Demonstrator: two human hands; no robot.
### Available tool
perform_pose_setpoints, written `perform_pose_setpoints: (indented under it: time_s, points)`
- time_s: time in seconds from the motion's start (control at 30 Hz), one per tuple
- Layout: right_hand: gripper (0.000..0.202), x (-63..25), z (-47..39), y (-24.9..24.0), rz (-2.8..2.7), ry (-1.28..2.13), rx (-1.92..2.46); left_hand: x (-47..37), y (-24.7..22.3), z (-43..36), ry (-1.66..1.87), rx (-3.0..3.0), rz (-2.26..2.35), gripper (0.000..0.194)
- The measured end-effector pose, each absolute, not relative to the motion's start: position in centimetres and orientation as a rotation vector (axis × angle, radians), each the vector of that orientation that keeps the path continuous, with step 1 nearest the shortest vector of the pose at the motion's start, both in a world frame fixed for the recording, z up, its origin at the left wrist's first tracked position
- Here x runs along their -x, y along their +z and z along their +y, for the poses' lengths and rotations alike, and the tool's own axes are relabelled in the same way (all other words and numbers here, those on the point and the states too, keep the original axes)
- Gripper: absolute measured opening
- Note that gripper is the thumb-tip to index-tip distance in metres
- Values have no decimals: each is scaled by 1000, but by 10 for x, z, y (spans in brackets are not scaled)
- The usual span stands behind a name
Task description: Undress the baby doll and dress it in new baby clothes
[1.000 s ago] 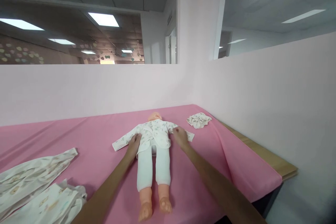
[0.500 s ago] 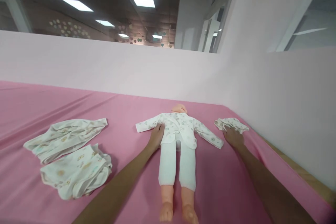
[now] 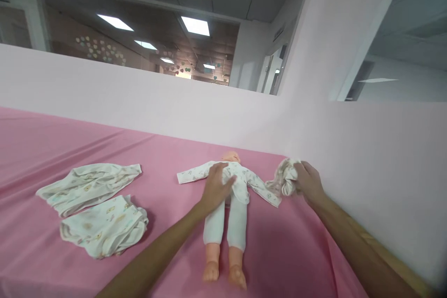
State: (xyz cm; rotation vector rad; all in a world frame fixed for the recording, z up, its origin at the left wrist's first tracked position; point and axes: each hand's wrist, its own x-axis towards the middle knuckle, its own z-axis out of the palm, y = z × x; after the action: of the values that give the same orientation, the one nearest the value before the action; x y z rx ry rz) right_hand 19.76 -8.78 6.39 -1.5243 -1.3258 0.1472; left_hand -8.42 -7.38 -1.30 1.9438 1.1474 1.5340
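Doll lay face up on pink sheet, bare feet nearest camera, head toward partition. Two folded garments lay on sheet well left of doll. Left hand rested flat on doll's torso, fingers spread, gripping nothing. Doll wore white printed top, sleeves spread to both sides, and white trousers. Right hand was clenched on bunched cloth, lifted just beside doll's sleeve end, near corner of partition.
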Motion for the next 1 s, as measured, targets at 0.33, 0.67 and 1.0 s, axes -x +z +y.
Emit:
perform_pose_setpoints:
  time_s: [0.33,0.67,1.0]
  points:
    - [19,-137,-222,160,-1588,28,1399,73,59,-148,1296,-2046,710,20]
    - [28,-230,-164,130,-1512,-215,1988,150,100,-128,809,-1992,857,23]
    - [48,-91,-212,128,-2121,769,1275,115,127,-155,703,-2239,588,22]
